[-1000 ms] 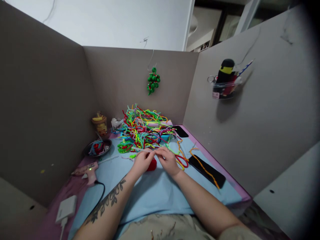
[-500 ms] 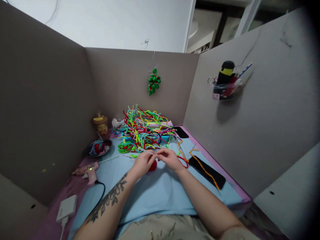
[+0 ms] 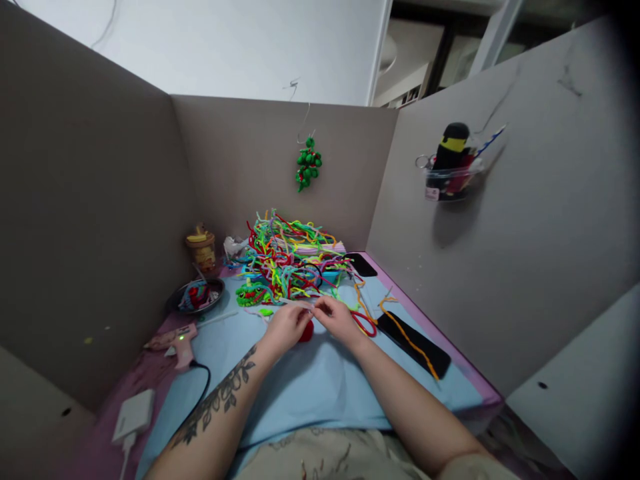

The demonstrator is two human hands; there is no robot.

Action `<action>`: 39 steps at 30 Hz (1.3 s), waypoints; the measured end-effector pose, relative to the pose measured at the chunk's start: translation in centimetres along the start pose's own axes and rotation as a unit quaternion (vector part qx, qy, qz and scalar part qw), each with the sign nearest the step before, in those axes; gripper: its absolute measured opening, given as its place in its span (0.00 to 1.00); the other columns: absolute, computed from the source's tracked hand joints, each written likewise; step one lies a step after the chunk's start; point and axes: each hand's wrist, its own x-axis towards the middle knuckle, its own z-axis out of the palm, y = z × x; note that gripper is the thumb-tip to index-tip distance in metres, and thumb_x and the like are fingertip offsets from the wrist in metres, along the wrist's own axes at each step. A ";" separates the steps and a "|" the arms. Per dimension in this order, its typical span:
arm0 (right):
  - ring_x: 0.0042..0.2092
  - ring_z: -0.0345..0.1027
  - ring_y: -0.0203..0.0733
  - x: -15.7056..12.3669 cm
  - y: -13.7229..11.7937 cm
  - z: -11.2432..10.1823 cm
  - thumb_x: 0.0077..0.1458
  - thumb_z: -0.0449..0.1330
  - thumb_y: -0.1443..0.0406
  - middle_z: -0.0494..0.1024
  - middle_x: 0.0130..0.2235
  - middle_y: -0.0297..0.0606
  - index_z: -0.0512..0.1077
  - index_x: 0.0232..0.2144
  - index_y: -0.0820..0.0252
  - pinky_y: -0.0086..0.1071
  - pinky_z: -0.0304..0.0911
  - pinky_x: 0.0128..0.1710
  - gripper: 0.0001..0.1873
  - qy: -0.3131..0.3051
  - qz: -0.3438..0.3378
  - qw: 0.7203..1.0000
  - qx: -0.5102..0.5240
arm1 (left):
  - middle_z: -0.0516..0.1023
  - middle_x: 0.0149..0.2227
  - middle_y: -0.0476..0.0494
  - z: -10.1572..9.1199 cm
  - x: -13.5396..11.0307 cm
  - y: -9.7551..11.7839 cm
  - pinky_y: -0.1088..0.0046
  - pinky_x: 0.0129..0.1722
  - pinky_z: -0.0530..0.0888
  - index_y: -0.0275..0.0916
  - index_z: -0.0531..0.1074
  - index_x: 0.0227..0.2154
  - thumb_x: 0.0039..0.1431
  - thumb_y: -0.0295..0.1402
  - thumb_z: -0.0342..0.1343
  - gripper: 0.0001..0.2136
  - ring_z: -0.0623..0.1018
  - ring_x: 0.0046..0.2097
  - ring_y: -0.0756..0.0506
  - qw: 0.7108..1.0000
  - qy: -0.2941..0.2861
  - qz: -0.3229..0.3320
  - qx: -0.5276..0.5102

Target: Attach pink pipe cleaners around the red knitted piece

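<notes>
My left hand (image 3: 286, 325) and my right hand (image 3: 338, 318) meet over the light blue mat (image 3: 305, 387) in front of a heap of coloured pipe cleaners (image 3: 290, 257). Both hands are closed in a pinch on a thin pale pipe cleaner (image 3: 299, 304) that runs between their fingertips. A small red piece (image 3: 307, 331) sits under the left hand's fingers, touching the mat. A green pipe-cleaner figure (image 3: 250, 293) lies just left of the hands.
A pink glue gun (image 3: 173, 341) with a black cord and a white adapter (image 3: 132, 415) lie at the left. A dark dish (image 3: 196, 296), a small jar (image 3: 201, 248), a phone (image 3: 361, 264) and a black strip (image 3: 414, 343) surround the mat. Cardboard walls enclose the desk; a green ornament (image 3: 307, 162) hangs at the back.
Both hands have shifted slightly and drawn closer together at the fingertips. The red piece stays under the left hand.
</notes>
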 end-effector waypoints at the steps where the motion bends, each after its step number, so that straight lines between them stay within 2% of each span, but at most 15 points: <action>1: 0.29 0.62 0.36 0.0 0.0 0.0 0.53 0.56 0.62 0.71 0.27 0.34 0.70 0.28 0.60 0.28 0.58 0.29 0.07 -0.003 -0.001 1.000 -0.009 | 0.78 0.38 0.42 0.0 0.0 0.0 0.67 0.44 0.70 0.38 0.73 0.37 0.58 0.31 0.49 0.09 0.76 0.42 0.44 1.000 0.001 -0.001 0.001; 9: 0.32 0.64 0.38 -0.2 -0.3 0.2 0.56 0.52 0.62 0.73 0.30 0.35 0.72 0.31 0.59 0.29 0.59 0.34 0.10 -0.019 -0.024 0.999 0.013 | 0.76 0.42 0.41 -0.1 0.0 0.2 0.67 0.45 0.70 0.39 0.71 0.42 0.57 0.32 0.50 0.11 0.74 0.43 0.44 1.000 0.023 -0.006 -0.004; 16: 0.29 0.61 0.37 -0.2 -0.6 0.1 0.57 0.52 0.58 0.69 0.26 0.34 0.69 0.29 0.59 0.28 0.58 0.28 0.12 0.068 0.024 0.995 0.062 | 0.77 0.35 0.43 -0.2 0.1 0.1 0.71 0.39 0.70 0.39 0.74 0.35 0.59 0.32 0.47 0.10 0.74 0.37 0.47 0.999 0.033 -0.014 0.009; 26: 0.32 0.64 0.40 -0.3 -0.7 0.3 0.55 0.54 0.60 0.72 0.30 0.37 0.70 0.29 0.58 0.31 0.59 0.33 0.09 0.110 -0.005 0.994 0.000 | 0.78 0.34 0.44 -0.4 0.0 0.6 0.72 0.38 0.69 0.39 0.75 0.35 0.59 0.35 0.48 0.11 0.75 0.37 0.46 0.999 0.025 -0.026 -0.001; 33: 0.37 0.65 0.42 -0.3 -0.1 0.5 0.57 0.51 0.65 0.72 0.32 0.38 0.70 0.31 0.57 0.34 0.59 0.39 0.08 0.093 -0.057 0.991 -0.078 | 0.78 0.31 0.45 -0.4 0.0 1.0 0.73 0.37 0.68 0.38 0.76 0.31 0.59 0.35 0.48 0.12 0.74 0.34 0.48 0.999 0.017 -0.017 -0.045; 36: 0.36 0.65 0.41 -0.3 0.0 0.4 0.58 0.51 0.65 0.72 0.32 0.38 0.70 0.31 0.57 0.34 0.59 0.38 0.08 0.098 -0.064 0.988 -0.096 | 0.78 0.31 0.45 -0.2 0.1 1.0 0.73 0.36 0.69 0.38 0.75 0.30 0.58 0.36 0.49 0.12 0.75 0.34 0.47 0.997 0.019 -0.038 -0.071; 39: 0.34 0.64 0.40 -0.4 -0.2 0.2 0.57 0.52 0.65 0.71 0.30 0.38 0.69 0.31 0.58 0.33 0.60 0.37 0.07 0.112 -0.075 0.985 -0.109 | 0.78 0.31 0.45 0.1 0.2 0.9 0.73 0.34 0.70 0.36 0.74 0.34 0.57 0.37 0.50 0.12 0.75 0.33 0.47 0.985 0.023 -0.087 -0.144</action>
